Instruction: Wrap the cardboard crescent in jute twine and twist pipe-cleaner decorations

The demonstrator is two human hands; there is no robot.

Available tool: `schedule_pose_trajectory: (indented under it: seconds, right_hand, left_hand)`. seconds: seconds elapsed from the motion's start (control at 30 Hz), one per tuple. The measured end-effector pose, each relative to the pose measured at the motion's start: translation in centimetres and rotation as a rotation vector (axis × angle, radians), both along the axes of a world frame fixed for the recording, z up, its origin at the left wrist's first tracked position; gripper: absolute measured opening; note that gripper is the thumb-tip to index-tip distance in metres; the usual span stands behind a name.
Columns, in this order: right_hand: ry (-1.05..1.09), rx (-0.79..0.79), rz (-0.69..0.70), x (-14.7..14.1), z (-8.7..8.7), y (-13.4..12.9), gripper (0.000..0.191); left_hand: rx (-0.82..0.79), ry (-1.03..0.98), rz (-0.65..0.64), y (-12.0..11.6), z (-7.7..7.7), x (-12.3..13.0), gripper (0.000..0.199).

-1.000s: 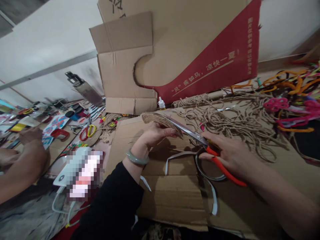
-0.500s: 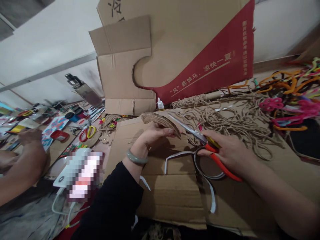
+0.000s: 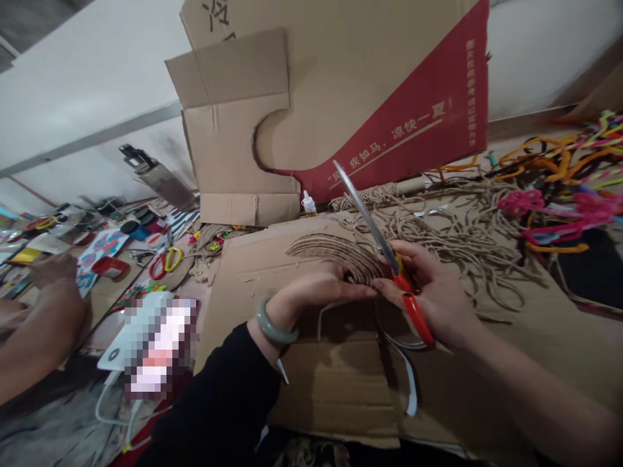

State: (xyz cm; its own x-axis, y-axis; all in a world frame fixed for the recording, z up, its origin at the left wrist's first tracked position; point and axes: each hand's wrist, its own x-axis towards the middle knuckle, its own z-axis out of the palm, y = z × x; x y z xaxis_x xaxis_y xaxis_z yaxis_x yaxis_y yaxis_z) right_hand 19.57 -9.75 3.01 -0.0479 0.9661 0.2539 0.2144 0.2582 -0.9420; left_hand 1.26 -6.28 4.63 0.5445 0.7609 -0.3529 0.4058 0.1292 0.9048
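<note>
Main change: scissors [image 3: 367,220] are off the work. About a second ago the blades lay along the edge of the curved twine piece [image 3: 338,251]; now they point up and away, tip in front of the red panel of the big carton [image 3: 379,78]. Blades look together from this angle.

Twine piece has turned too. It showed nearly edge-on; now its ribbed face is up, side-by-side rows readable. It sits between the two hands, over the cardboard sheet [image 3: 331,383]. Can't tell if its far end rests on the sheet or hangs just above.

Left hand [image 3: 316,284]: grip clamped on the near edge of the piece, fingers reaching along to its right end. Right hand [image 3: 438,295]: grip closed around the scissors handles, thumb and fingertips brought in to the same end of the piece, close to the left fingers. Can't tell whether the right thumb actually presses on the twine; the hands hide the contact.

My read: no cutting at this instant, both hands are on the right end of the piece, scissors just parked in the palm. Whether the end is trimmed clean isn't visible.

Nearby: ring [image 3: 413,346] partly covered by the right hand and scissors, pale strip [image 3: 411,389] just below it, loose twine tangle [image 3: 448,240] beyond the right hand, small white-capped bottle [image 3: 308,204] past the piece.
</note>
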Motion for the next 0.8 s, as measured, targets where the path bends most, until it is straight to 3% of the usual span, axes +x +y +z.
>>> schedule_pose_trajectory:
  seconds: [0.1, 0.2, 0.3, 0.4, 0.53, 0.67, 0.8]
  right_hand:
    - [0.066, -0.002, -0.053, -0.6, 0.1, -0.3, 0.035]
    - [0.069, 0.011, -0.073, -0.7, 0.0, -0.3, 0.034]
    - [-0.032, 0.111, -0.03, -0.2, 0.3, -0.3, 0.031]
    - [-0.213, 0.189, 0.045, 1.0, 0.8, -0.1, 0.034]
    - [-0.452, 0.197, -0.005, 3.0, 1.0, 0.5, 0.047]
    - [-0.66, 0.187, -0.001, 4.0, 0.3, 1.0, 0.053]
    - [-0.745, 0.275, 0.041, 3.9, -0.6, 1.3, 0.05]
  left_hand:
    - [-0.012, -0.148, 0.016, -0.1, 0.1, 0.6, 0.027]
    - [-0.044, -0.492, 0.268, 0.2, 0.1, 1.0, 0.029]
    - [-0.117, -0.64, 0.456, 0.5, 0.0, 0.9, 0.033]
    - [-0.14, -0.686, 0.454, 0.8, 0.1, 0.2, 0.034]
    - [-0.116, -0.773, 0.463, 1.5, 0.3, -1.0, 0.029]
    - [-0.083, -0.821, 0.549, 2.5, 0.6, -2.1, 0.023]
    - [0.041, -0.844, 0.614, 3.0, 0.8, -2.7, 0.028]
